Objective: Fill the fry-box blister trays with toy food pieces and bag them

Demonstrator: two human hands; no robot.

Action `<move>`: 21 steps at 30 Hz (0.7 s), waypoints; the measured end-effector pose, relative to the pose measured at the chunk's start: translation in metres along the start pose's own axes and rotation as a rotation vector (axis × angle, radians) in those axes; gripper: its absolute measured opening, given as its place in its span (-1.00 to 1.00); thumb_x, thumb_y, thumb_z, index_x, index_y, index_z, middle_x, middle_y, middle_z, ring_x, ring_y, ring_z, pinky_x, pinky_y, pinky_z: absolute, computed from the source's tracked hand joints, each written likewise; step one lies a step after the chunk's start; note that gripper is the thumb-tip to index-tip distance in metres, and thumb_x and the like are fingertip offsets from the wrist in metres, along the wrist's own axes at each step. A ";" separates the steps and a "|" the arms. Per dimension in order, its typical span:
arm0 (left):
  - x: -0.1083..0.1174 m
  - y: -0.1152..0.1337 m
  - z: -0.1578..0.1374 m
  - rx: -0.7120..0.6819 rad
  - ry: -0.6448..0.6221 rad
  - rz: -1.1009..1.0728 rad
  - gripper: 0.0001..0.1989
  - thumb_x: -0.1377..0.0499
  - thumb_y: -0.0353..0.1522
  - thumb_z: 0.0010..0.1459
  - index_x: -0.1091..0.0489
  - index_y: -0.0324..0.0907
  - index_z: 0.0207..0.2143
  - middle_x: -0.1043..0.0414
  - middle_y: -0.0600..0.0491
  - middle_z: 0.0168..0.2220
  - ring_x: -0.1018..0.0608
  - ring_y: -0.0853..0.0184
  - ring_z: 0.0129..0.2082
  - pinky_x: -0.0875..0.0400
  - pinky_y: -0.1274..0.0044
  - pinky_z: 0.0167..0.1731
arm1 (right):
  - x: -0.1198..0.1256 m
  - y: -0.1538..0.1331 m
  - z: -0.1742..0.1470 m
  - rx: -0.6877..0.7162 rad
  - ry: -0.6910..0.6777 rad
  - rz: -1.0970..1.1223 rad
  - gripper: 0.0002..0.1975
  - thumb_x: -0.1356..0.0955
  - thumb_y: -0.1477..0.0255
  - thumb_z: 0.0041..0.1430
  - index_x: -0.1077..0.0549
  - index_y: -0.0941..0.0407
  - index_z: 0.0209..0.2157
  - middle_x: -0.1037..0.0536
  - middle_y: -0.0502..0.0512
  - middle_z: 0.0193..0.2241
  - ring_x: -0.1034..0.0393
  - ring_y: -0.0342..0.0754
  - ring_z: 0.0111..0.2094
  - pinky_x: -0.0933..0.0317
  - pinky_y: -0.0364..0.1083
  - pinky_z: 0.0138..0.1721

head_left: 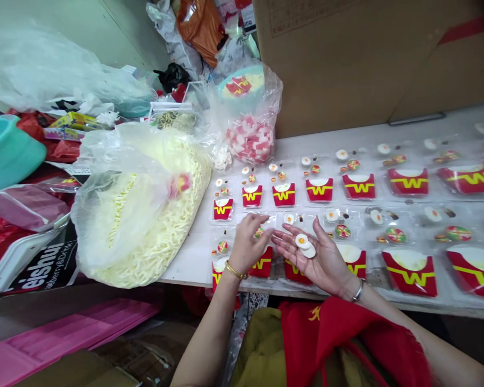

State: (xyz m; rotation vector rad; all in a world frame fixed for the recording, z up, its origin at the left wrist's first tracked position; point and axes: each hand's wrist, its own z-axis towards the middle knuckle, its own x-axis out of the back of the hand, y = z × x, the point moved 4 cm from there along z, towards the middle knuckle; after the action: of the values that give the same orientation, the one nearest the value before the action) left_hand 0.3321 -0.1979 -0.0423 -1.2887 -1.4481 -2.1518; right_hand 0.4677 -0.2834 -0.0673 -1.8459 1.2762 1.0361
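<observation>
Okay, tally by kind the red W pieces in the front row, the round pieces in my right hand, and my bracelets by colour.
Red W pieces in the front row, some partly hidden: 6
Round pieces showing in the right hand: 2
Gold bracelet: 1
Silver bracelet: 1
Total visible: 10

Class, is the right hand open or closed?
Open: the right hand is palm up, thumb spread, with egg-like pieces resting on it.
</observation>
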 end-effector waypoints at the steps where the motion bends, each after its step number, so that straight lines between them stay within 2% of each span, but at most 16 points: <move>1: -0.002 0.015 -0.004 -0.049 -0.068 -0.064 -0.68 -0.15 -0.25 0.18 -0.36 -0.11 -0.02 -0.35 -0.04 -0.13 -0.40 0.26 -0.10 -0.27 0.43 -0.07 | -0.002 0.004 0.001 -0.024 -0.025 -0.002 -0.51 -0.17 0.16 0.33 -0.33 0.29 0.04 -0.48 0.39 -0.08 -0.42 0.09 -0.05 -0.35 0.06 -0.05; 3: -0.006 0.037 -0.012 -0.077 -0.162 -0.130 -0.69 -0.22 -0.24 0.12 -0.39 -0.10 -0.08 -0.34 -0.02 -0.13 -0.39 0.25 -0.10 -0.27 0.41 -0.05 | -0.005 0.012 0.002 -0.055 -0.073 -0.015 -0.54 -0.16 0.17 0.34 -0.35 0.25 0.02 -0.52 0.31 -0.14 -0.46 0.04 -0.12 -0.38 0.03 -0.09; 5: -0.009 0.044 -0.021 -0.034 -0.191 -0.184 -0.79 -0.21 -0.27 0.12 -0.42 -0.13 -0.18 -0.36 -0.01 -0.18 -0.40 0.26 -0.13 -0.27 0.41 -0.06 | -0.005 0.020 0.003 -0.079 -0.097 -0.046 -0.56 -0.14 0.20 0.36 -0.36 0.24 0.00 -0.53 0.26 -0.18 -0.47 0.01 -0.16 -0.39 0.00 -0.12; 8: -0.006 0.029 -0.035 0.094 -0.143 -0.383 -0.84 -0.16 -0.31 0.18 -0.39 -0.16 -0.20 -0.39 0.03 -0.25 -0.42 0.33 -0.23 -0.31 0.48 -0.18 | -0.001 0.030 0.004 -0.107 -0.078 -0.112 -0.56 -0.12 0.20 0.37 -0.38 0.24 -0.02 -0.53 0.26 -0.20 -0.48 -0.01 -0.20 -0.39 -0.02 -0.14; 13: 0.021 -0.015 -0.055 0.326 0.072 -0.780 -0.77 -0.22 -0.28 0.12 -0.34 -0.21 -0.23 -0.36 0.08 -0.33 -0.40 0.42 -0.33 -0.31 0.57 -0.28 | 0.000 0.041 0.001 -0.100 -0.017 -0.287 -0.61 -0.18 0.22 0.34 -0.38 0.21 -0.04 -0.50 0.25 -0.22 -0.46 0.01 -0.23 -0.38 0.00 -0.16; 17: 0.033 -0.019 -0.066 0.384 0.051 -0.911 -0.73 -0.28 -0.27 0.06 -0.35 -0.22 -0.24 -0.35 0.10 -0.36 -0.38 0.47 -0.39 -0.29 0.63 -0.34 | -0.009 0.049 -0.002 -0.112 -0.015 -0.452 -0.69 -0.23 0.22 0.31 -0.40 0.14 -0.10 -0.46 0.09 -0.36 -0.41 -0.10 -0.41 -0.33 -0.18 -0.47; 19: 0.037 -0.017 -0.074 0.409 0.046 -0.931 -0.73 -0.29 -0.27 0.05 -0.35 -0.23 -0.26 -0.34 0.11 -0.37 -0.38 0.48 -0.40 -0.29 0.64 -0.36 | -0.013 0.053 -0.005 -0.122 -0.039 -0.533 -0.68 -0.22 0.18 0.30 -0.41 0.11 -0.12 -0.42 0.04 -0.43 -0.31 -0.17 -0.53 -0.18 -0.25 -0.61; 21: 0.048 -0.020 -0.087 0.447 0.094 -0.942 -0.72 -0.30 -0.28 0.02 -0.36 -0.24 -0.28 -0.36 0.11 -0.38 -0.40 0.48 -0.40 -0.29 0.64 -0.36 | -0.015 0.055 -0.012 -0.138 -0.040 -0.635 -0.67 -0.22 0.15 0.29 -0.41 0.08 -0.13 -0.37 0.00 -0.51 -0.17 -0.22 -0.63 -0.02 -0.28 -0.70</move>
State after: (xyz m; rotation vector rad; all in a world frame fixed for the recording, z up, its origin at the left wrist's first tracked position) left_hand 0.2459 -0.2494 -0.0279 -0.3376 -2.6375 -2.0546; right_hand 0.4155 -0.3041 -0.0532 -2.1150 0.5285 0.8092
